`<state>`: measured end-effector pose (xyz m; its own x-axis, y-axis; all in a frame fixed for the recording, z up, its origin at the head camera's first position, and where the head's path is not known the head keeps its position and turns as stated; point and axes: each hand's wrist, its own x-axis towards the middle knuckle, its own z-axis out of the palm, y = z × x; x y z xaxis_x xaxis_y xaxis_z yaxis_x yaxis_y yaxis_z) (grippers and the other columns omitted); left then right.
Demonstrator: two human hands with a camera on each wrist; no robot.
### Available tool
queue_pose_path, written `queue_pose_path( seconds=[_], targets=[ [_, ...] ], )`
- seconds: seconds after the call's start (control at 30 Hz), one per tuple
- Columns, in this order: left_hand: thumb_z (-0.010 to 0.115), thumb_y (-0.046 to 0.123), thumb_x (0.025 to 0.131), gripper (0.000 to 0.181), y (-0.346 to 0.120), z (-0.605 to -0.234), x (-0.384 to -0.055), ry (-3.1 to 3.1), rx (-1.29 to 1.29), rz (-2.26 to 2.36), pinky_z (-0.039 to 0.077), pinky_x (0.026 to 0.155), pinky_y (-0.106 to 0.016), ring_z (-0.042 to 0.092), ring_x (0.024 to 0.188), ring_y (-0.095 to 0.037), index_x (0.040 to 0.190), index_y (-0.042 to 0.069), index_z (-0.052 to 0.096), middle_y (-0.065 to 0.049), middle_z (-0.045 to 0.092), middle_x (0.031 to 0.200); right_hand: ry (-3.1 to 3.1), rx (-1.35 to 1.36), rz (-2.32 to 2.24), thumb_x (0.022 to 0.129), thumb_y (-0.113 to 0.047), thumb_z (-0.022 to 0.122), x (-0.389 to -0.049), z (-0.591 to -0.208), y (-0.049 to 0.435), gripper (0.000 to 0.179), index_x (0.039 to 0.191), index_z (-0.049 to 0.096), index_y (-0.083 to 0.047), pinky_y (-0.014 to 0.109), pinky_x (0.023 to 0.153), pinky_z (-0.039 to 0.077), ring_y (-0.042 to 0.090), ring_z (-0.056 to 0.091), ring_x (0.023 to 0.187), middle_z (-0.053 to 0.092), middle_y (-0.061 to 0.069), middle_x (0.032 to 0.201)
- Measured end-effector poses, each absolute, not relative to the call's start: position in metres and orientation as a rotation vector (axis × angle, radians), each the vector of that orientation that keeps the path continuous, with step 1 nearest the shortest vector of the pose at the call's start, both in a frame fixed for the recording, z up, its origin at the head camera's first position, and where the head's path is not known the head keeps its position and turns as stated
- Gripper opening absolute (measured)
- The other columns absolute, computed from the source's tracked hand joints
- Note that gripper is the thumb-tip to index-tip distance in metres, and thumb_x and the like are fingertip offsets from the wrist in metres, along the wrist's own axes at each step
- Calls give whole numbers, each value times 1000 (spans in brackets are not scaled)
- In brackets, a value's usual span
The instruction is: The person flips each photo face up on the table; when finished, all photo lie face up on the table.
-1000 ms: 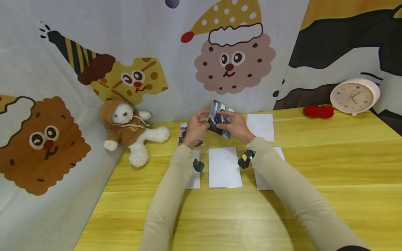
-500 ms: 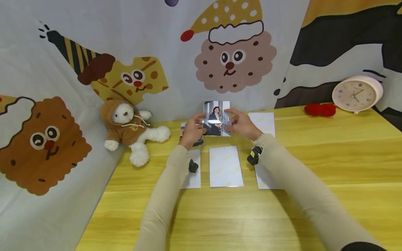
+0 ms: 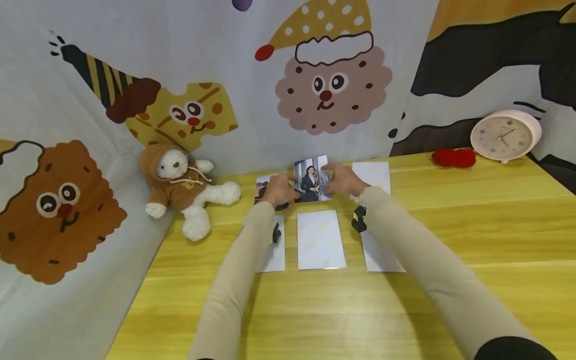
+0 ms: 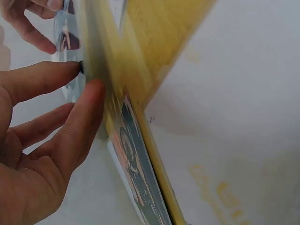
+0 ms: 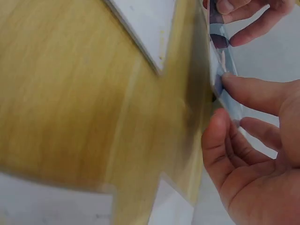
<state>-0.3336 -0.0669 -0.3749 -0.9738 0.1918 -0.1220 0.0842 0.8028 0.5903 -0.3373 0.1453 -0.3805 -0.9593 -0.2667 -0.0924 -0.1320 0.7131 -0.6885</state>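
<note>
Head view has the photo card (image 3: 310, 181) face-on at the back of the counter (image 3: 315, 310), between the left hand (image 3: 279, 190) and right hand (image 3: 343, 179), both pinching its side edges. Wrist views only get it nearly edge-on, but the left one catches a second photo card (image 4: 140, 171) that's partly covered from above. Count: two photo cards, four white cards (image 3: 320, 240), one teddy (image 3: 180, 189), one clock (image 3: 503, 136), one red fuzzy thing (image 3: 454, 158).
</note>
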Motion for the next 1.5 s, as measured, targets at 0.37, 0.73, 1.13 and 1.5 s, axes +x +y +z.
queue_pose_path(
  seconds=[0.37,0.73,1.13,1.5],
  targets=[
    [80,12,85,47,-59,-376,-334,2887,333,593,54,102,-44,71,89,-24,129,3,65,-10,77,92,2826,-373,-720,79,-11,74,-344,-390,136,74,146,48,-1,44,97,53,31,57,106,57,25,140],
    [80,14,86,36,-51,-376,-339,2920,317,387,57,97,-42,71,97,-24,119,6,69,-11,74,112,2779,-282,-616,83,-16,70,-344,-385,133,71,149,46,-5,52,106,49,35,57,121,53,23,146],
    [79,17,87,28,-51,-377,-335,2935,266,376,58,90,-42,66,108,-28,113,9,70,-8,71,116,2728,-347,-602,88,-20,67,-340,-385,137,69,152,43,-10,41,83,57,22,60,85,69,17,122],
    [56,28,103,30,-45,-366,-319,2794,408,1055,57,91,-42,66,109,-24,126,11,66,-8,68,123,2616,-447,-858,103,-26,55,-317,-346,209,48,146,50,-7,39,76,58,29,66,90,67,20,110]
  ],
)
